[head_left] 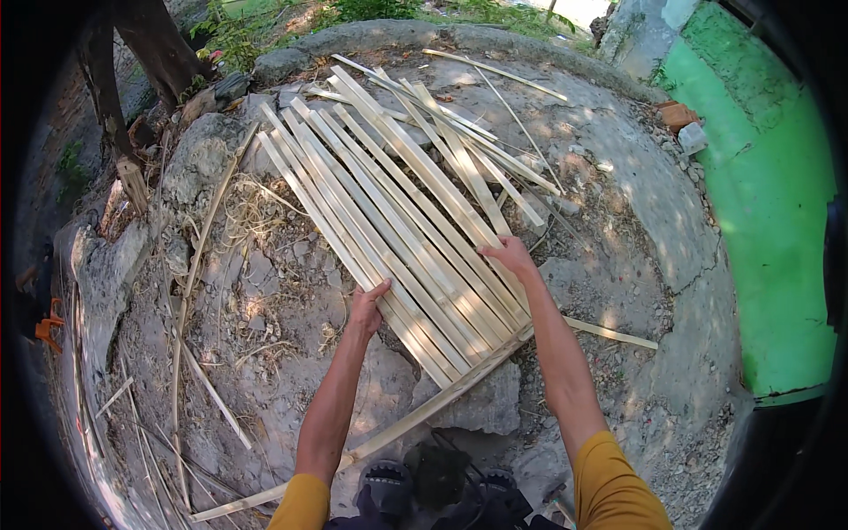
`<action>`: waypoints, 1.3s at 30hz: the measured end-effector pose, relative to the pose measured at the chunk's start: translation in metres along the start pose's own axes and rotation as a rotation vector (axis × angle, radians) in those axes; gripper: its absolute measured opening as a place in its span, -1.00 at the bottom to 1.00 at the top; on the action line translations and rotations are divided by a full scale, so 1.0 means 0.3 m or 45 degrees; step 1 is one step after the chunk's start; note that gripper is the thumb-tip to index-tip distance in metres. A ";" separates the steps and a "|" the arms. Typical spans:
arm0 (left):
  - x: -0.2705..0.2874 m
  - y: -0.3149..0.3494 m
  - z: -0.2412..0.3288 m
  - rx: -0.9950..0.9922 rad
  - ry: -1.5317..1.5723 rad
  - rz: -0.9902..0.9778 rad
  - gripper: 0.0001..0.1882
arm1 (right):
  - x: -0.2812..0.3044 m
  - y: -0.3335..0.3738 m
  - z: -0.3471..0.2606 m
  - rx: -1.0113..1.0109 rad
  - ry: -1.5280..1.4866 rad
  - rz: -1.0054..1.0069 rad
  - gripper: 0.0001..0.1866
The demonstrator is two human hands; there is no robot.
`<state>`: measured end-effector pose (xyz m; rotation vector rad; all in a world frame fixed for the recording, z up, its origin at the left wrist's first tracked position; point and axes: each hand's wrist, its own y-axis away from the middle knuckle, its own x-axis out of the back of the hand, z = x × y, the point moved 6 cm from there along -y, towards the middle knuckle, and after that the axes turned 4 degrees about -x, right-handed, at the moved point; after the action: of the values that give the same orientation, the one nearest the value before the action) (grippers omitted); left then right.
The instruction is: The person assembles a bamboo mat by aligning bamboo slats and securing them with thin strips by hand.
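Pale split bamboo slats lie side by side in a slanting row on the ground before me, their near ends resting along a long bamboo strip. My left hand is closed on the row's left edge, thumb on top and fingers partly hidden beneath. At the right edge, my right hand grips the outer slats between thumb and fingers. Beyond the row, several loose slats cross one another at an angle.
A curved bamboo strip and thinner sticks lie on the left. Behind stands a tree trunk. A broken concrete slab sits near my feet. A green wall runs along the right, with a brick beside it.
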<state>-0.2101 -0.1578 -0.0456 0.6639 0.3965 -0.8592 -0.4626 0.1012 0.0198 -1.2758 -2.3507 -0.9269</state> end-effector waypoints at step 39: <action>-0.024 0.116 -0.064 0.218 0.859 -0.308 0.20 | 0.010 0.201 0.067 -0.203 -0.182 -0.812 0.01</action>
<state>-0.1878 -0.1242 -0.0424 1.0801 1.0339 -0.8874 -0.4136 0.1404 0.0302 -0.6433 -2.9136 -1.2536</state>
